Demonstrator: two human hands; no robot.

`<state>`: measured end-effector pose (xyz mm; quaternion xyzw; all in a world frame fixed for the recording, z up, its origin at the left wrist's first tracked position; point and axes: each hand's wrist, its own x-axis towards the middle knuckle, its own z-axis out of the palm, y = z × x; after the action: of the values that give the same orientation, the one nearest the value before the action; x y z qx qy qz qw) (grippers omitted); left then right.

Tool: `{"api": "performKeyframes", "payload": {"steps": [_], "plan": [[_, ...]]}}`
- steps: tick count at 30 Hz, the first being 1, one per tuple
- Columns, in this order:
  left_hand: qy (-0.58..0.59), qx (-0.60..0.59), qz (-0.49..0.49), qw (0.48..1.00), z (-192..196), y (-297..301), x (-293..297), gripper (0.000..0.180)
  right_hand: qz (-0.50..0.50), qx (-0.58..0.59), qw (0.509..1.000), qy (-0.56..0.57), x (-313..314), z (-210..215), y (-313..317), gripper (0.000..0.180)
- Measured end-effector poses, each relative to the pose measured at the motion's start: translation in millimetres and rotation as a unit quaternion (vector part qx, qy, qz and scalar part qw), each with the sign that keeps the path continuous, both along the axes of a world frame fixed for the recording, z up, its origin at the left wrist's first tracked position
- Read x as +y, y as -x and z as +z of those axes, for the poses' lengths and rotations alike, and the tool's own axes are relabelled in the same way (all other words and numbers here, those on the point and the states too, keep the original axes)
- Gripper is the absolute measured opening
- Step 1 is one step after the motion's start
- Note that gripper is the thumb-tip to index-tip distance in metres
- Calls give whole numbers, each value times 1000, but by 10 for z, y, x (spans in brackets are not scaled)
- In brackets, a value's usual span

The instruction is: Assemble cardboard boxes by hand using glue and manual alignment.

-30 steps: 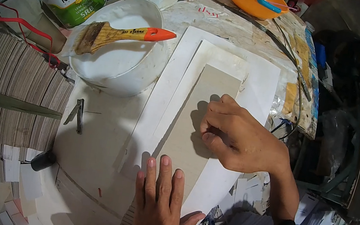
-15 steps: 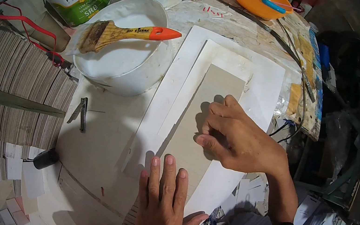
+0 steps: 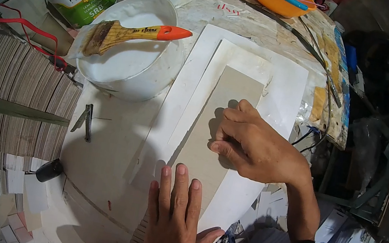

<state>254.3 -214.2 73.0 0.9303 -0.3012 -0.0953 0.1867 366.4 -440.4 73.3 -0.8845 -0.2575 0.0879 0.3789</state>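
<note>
A thin grey card strip (image 3: 212, 139) lies on a white sheet (image 3: 281, 84) just right of the white glue bowl (image 3: 133, 61). The right hand (image 3: 256, 146), fingers curled, presses it; the left hand (image 3: 176, 220) lies flat and open at its near end. It looks light, stiff and bendable, best lifted by an edge.

Brush (image 3: 126, 35) on bowl (image 3: 131, 68), left of board (image 3: 214, 124) on sheets (image 3: 281, 89)

Your left hand (image 3: 174, 220) lies flat on the grey board strip's (image 3: 218, 130) near end; your right hand (image 3: 252, 143) presses its middle, fingers curled; the white sheet (image 3: 286, 90) lies underneath; the orange-handled brush (image 3: 127, 34) rests across the white bowl (image 3: 155, 79).
</note>
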Motion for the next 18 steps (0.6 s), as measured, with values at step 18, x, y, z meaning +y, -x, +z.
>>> {"api": "performKeyframes", "payload": {"steps": [18], "plan": [[-43,-3,-44,998,122,-31,-22,106,-29,24,990,-138,-121,-24,-33,5]]}}
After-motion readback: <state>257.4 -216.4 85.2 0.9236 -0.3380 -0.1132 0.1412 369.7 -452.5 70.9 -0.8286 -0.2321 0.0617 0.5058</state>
